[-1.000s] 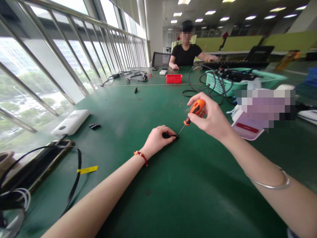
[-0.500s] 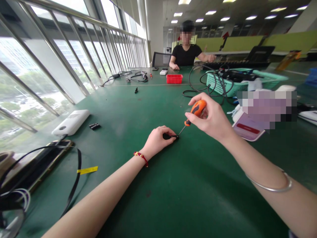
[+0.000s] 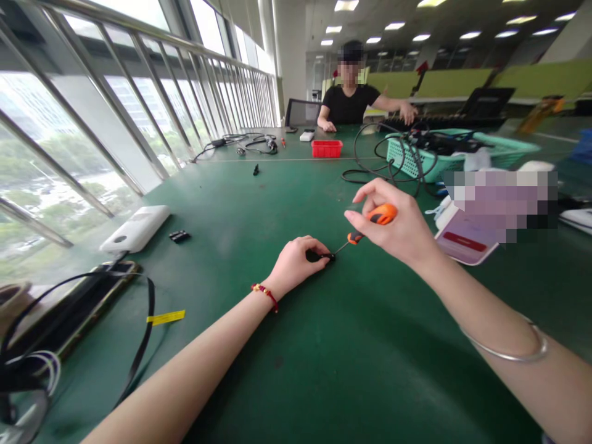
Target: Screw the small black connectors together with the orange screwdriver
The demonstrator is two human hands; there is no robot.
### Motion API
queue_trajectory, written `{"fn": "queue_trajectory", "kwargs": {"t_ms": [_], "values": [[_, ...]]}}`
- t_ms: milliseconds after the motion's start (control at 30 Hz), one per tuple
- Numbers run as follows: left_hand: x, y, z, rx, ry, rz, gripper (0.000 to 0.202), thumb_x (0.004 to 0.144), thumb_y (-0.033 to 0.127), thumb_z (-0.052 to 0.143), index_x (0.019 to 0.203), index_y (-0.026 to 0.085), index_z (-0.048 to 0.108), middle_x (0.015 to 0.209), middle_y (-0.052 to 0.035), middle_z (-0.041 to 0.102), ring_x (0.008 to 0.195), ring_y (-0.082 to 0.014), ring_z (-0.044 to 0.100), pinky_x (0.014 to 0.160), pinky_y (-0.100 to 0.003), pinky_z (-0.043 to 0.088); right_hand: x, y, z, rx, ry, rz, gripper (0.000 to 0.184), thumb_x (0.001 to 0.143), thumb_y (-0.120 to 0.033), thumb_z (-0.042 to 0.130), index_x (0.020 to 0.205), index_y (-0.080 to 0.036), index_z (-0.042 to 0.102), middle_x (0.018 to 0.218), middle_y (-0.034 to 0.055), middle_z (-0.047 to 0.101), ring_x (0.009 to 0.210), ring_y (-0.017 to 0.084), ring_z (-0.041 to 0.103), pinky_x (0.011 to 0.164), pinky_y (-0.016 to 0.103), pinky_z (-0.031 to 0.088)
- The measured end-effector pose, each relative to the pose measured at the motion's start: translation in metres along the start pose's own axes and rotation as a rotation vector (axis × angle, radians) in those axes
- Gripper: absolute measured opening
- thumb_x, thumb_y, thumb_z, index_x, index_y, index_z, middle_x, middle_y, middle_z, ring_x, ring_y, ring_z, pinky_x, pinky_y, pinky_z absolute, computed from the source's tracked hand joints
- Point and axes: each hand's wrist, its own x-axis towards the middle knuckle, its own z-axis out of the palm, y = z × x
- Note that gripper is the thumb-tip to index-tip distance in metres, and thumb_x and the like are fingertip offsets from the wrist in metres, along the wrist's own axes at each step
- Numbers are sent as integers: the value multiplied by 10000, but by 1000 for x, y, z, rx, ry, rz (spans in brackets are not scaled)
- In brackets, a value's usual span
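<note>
On the green table [image 3: 296, 345], my left hand [image 3: 300, 260] is closed on a small black part [image 3: 315, 254] and presses it against the surface; its exact kind is too small to tell. My right hand [image 3: 393, 222] grips an orange and black screwdriver [image 3: 382, 214] by its handle, with the thumb below and the index finger raised. The thin metal shaft slants down to the left, and its tip meets the right end of the black part. Fingers partly cover both the part and the handle.
At left lie a white power bank [image 3: 139, 228], a small black piece [image 3: 179, 236] and a phone [image 3: 78, 308] with cables. Farther back are a red tray [image 3: 327, 148], a turquoise basket [image 3: 407, 157] and cables. A person [image 3: 350, 102] sits opposite.
The screwdriver has tilted lower, its handle dropping to the right while the tip stays at the black part. My left hand holds still. The person opposite has reached farther sideways.
</note>
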Motion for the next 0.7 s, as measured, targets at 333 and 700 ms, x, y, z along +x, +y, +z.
{"fn": "queue_trajectory", "kwargs": {"t_ms": [333,700], "values": [[0,-4,-1,4,2,-14,178,700,193,661,877,185,652,863,-11,687,813,-156,635,801,-292,504,1,-2,0,1,1,21,138,715,-311,609,662,-186,578,552,-21,521,485,93,415,483,233,313],[0,-7,-2,202,74,-170,142,680,374,755,757,256,738,931,-21,635,994,-239,532,939,-428,387,5,4,-2,109,-41,34,198,668,-251,639,848,-198,578,580,-51,468,493,92,418,491,235,338]]}}
